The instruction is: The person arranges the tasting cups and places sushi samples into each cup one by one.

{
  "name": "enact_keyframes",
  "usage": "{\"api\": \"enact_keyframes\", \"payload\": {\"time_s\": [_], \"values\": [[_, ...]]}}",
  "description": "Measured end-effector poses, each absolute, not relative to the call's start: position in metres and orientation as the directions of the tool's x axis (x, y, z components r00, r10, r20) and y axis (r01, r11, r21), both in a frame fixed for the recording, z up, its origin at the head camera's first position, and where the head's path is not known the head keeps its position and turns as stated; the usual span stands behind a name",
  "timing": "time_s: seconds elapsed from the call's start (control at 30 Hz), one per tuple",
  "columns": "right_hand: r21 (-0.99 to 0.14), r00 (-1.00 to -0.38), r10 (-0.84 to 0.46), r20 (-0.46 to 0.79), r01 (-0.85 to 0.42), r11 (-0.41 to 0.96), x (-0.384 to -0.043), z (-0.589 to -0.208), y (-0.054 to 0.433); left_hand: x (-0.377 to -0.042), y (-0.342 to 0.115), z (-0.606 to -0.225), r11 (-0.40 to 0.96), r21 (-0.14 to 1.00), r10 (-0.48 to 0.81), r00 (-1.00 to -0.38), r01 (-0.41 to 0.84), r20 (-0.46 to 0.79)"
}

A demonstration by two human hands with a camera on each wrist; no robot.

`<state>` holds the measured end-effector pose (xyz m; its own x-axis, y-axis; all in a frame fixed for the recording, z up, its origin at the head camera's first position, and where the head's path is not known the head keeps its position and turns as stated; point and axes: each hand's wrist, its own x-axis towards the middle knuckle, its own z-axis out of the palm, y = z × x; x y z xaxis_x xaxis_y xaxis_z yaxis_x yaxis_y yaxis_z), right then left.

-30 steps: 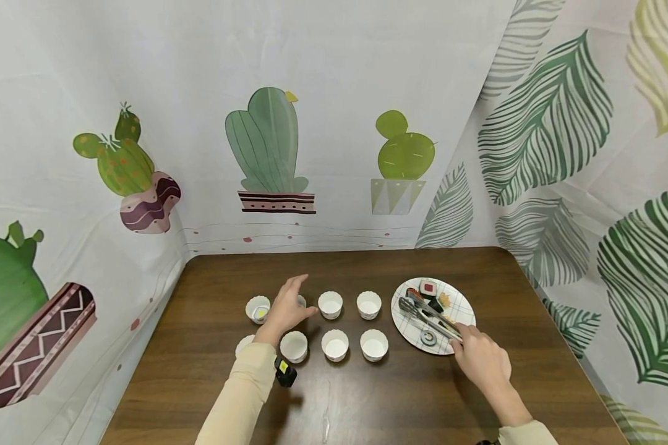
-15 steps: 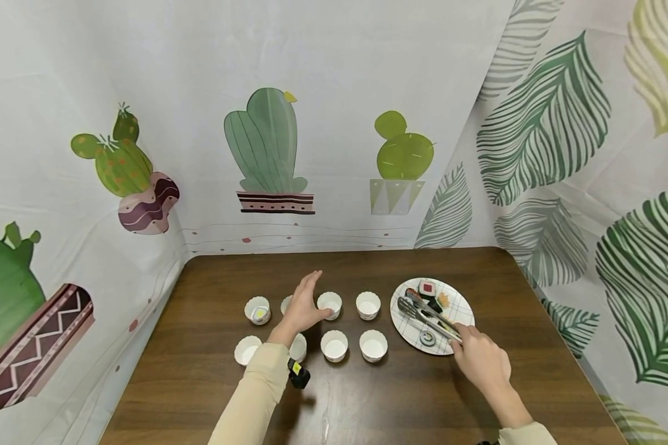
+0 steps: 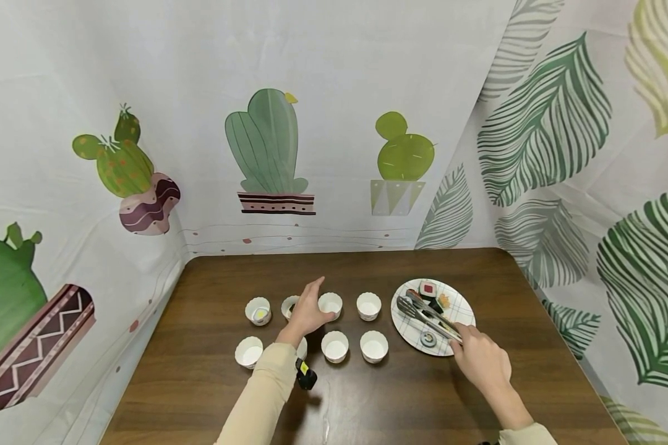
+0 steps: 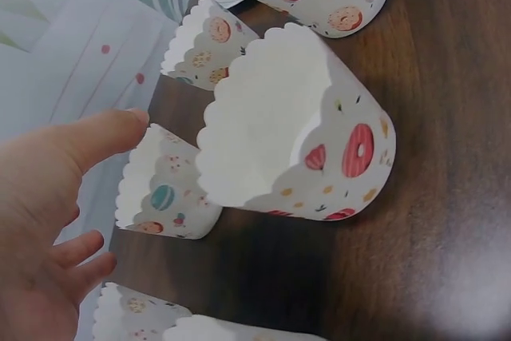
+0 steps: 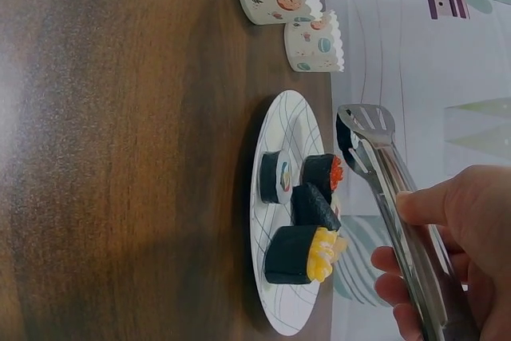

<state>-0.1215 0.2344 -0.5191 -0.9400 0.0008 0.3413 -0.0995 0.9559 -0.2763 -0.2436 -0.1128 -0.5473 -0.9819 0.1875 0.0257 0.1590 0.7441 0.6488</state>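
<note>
My right hand [image 3: 483, 358] grips a pair of metal tongs [image 5: 397, 205], whose slotted head hangs above the sushi on a round white plate [image 3: 461, 303]. On that plate are a roll topped with yellow bits [image 5: 291, 255], one with red topping [image 5: 321, 172], a small round roll [image 3: 428, 339] and other dark-wrapped pieces. My left hand [image 3: 310, 313] hovers among white scalloped paper baking cups, thumb and fingers spread, holding nothing. Its thumb reaches the rim of a back-row cup [image 3: 330, 304] in the head view. A front-row cup [image 4: 271, 125] fills the middle of the left wrist view.
The cups stand in two rows on the brown wooden table [image 3: 401, 408]. The far-left back cup [image 3: 258, 309] contains a sushi piece with a yellow centre. Its neighbour [image 3: 288, 304] has something dark inside and is partly covered by my left hand. Printed cloth [image 3: 345, 123] hangs behind the table.
My left hand has moved right, from over the second back-row cup toward the third, uncovering more of the cups on the left. The right hand and tongs have hardly moved.
</note>
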Motion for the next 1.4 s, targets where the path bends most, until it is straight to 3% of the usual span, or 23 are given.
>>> {"api": "enact_keyframes", "payload": {"time_s": [1.4], "values": [[-0.259, -0.918, -0.025, 0.396, -0.137, 0.956, -0.124, -0.508, 0.224, -0.246, -0.100, -0.560, 0.803, 0.586, 0.133, -0.991, 0.111, 0.006]]}}
